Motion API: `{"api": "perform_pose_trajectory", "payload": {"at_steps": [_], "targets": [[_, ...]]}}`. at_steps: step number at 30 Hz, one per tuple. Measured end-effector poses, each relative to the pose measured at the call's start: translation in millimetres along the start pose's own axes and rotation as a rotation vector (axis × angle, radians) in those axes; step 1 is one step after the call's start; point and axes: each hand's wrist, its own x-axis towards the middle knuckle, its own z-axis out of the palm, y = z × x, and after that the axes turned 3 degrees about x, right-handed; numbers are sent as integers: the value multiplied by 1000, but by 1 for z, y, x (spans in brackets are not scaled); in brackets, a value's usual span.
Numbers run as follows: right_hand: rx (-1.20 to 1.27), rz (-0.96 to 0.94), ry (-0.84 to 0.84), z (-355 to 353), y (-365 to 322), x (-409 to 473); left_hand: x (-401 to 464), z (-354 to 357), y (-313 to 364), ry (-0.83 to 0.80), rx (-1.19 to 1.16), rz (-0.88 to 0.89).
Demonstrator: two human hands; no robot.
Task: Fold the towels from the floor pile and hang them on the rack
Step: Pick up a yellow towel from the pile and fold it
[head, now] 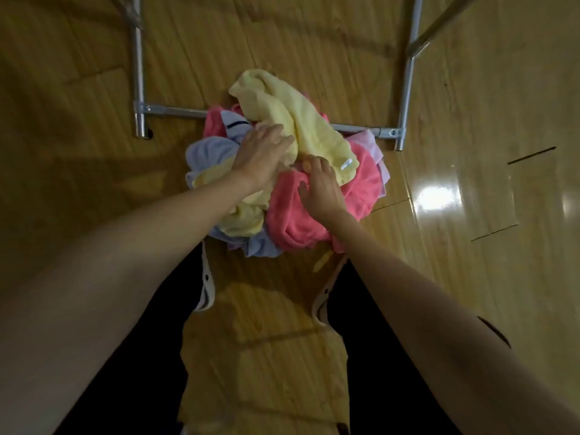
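Observation:
A heap of towels lies on the wooden floor against the base of a metal rack (175,110). On top is a pale yellow towel (295,114) with a small white tag. Pink towels (301,215) and light blue ones (207,152) lie under and around it. My left hand (262,153) grips the yellow towel at its near side, fingers curled into the cloth. My right hand (320,186) rests on the pink towel with its fingertips tucked under the yellow towel's edge; what they hold is hidden.
The rack's two chrome legs (408,73) run away from me on either side of the pile, joined by a low crossbar. My legs in dark trousers and white slippers (207,290) stand just before the heap. A bright glare lies on the floor at right.

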Motion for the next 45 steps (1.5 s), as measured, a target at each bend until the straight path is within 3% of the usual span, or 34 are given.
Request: {"api": "perform_pose_trajectory", "payload": {"at_steps": [6,14,19,27,32,38,45], "targets": [[28,38,58,11,11,21,17,12,-5,86,-52,4],[150,-40,85,-6,-22,6,-26,-35,-5,269,-348,-32],[200,-150,105,-33,-51,-29,-70,-90,15,404,-449,14],[331,-352,312,-103,-115,-108,-165,-175,66,605,-668,-6],[386,-431,281,-141,-149,-166,-219,-213,91,679,-736,8],[425,-490,393,-143,-175,-224,-265,-246,114,754,-724,41],[466,-549,543,-150,-210,-264,-303,-278,138,827,-872,66]]}}
